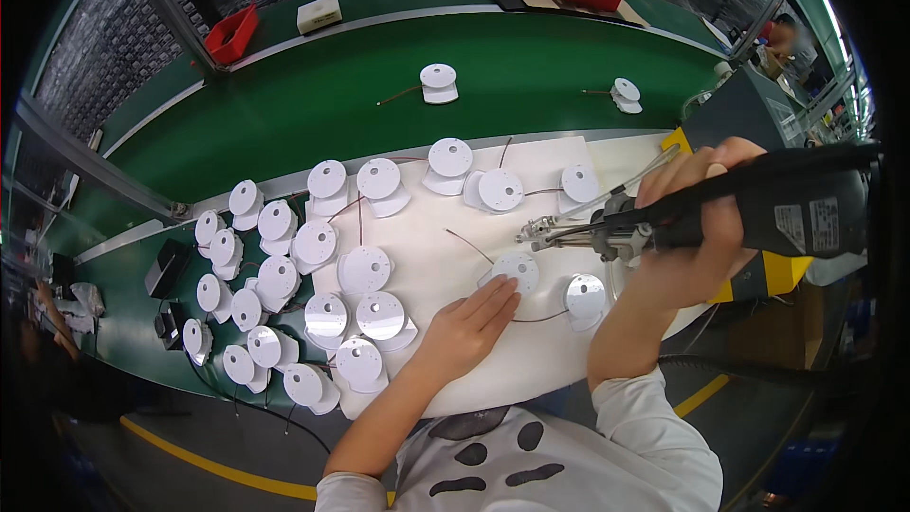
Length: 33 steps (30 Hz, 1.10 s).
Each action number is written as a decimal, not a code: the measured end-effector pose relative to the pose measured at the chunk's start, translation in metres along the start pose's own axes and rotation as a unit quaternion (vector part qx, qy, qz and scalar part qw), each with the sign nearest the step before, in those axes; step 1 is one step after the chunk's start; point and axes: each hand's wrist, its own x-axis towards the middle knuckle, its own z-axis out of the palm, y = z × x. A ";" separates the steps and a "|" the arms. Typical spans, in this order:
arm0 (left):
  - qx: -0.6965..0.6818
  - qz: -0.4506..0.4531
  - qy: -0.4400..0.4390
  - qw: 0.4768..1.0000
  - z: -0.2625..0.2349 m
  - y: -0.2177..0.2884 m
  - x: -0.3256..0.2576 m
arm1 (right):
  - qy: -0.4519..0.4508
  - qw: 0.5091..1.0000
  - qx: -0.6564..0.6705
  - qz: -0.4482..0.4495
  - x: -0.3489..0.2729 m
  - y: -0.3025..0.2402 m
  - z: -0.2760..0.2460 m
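My right hand (701, 218) is wrapped round a black power screwdriver (796, 204) with a label on its body. The tool's metal nose (555, 230), with thin tubes along it, points left above the bench. Just below that nose lies a white round part (515, 273), a disc on a wider base, with a thin brown wire running out to the upper left. My left hand (471, 327) holds this part at its lower left edge, fingers close together on the disc; the thumb is hidden. Another white part (586, 299) lies to the right, near my right forearm.
Many similar white parts (278, 280) crowd the left side. A pale sheet (427, 256) covers the near bench. Beyond it, a green belt (313, 100) carries two more. Red bins (232, 33) stand along the back. A yellow-and-black machine (773, 275) stands at right. Other people are in the distance.
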 end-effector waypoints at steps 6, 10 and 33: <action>0.012 -0.016 -0.011 1.000 0.004 -0.003 -0.005 | 0.011 0.998 -0.022 0.060 -0.017 -0.005 0.013; 0.004 -0.019 -0.040 0.999 0.006 -0.003 -0.008 | -0.091 0.993 0.034 0.069 -0.019 -0.003 0.019; 0.039 -0.009 -0.023 0.999 -0.004 -0.001 -0.002 | -0.095 0.992 0.051 0.063 -0.037 0.016 0.027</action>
